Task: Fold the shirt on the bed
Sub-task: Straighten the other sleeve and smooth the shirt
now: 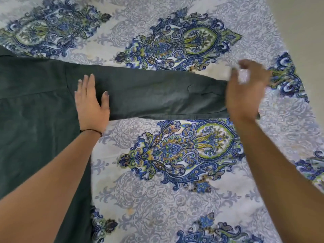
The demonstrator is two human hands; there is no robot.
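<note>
On the patterned bed [175, 199], the dark green shirt [35, 102] lies spread at left, its sleeve [157, 95] stretched rightward. The left hand [92, 104] presses flat at the sleeve's base with fingers straight. The right hand [245, 90] is at the cuff end, blurred, so its grasp cannot be told.

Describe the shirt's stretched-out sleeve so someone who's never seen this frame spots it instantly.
A blue-green paisley bedsheet fills the view; a dark green shirt lies at its left. The sleeve runs rightward from it, from the flat left hand to the blurred right hand at its far end. It is the only plain dark band crossing the pattern.
</note>
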